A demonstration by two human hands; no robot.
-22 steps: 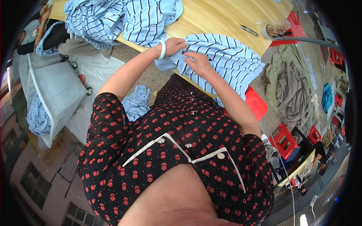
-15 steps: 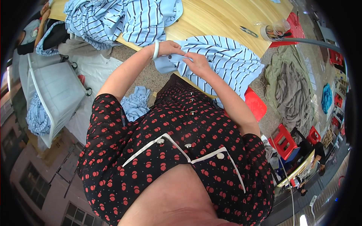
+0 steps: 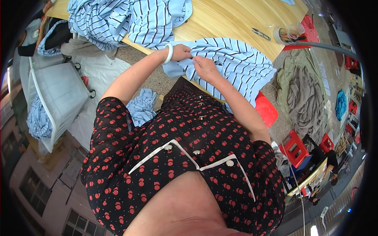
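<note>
A light-blue shirt (image 3: 240, 63) with dark stripes lies across the near edge of the wooden table, part of it hanging over the edge. My left hand (image 3: 180, 52), a pale bangle on its wrist, grips the shirt's plain edge with closed fingers. Close beside it, my right hand (image 3: 205, 69) pinches the same edge. The fingertips of both hands nearly meet, and they hide the bit of cloth between them. A dark button shows just right of my right hand.
More striped shirts (image 3: 118, 23) are heaped at the table's (image 3: 220, 19) far left. Thread snips (image 3: 261, 34) and a tub of tools (image 3: 284, 36) lie to the right. A wheeled white cart (image 3: 59, 84) stands left, a red stool (image 3: 265, 110) right. Cloth (image 3: 142, 106) lies on the floor.
My left hand has shifted slightly right and down, covering a button that showed before. My right hand's fingers have curled in more tightly. The shirt has barely moved.
</note>
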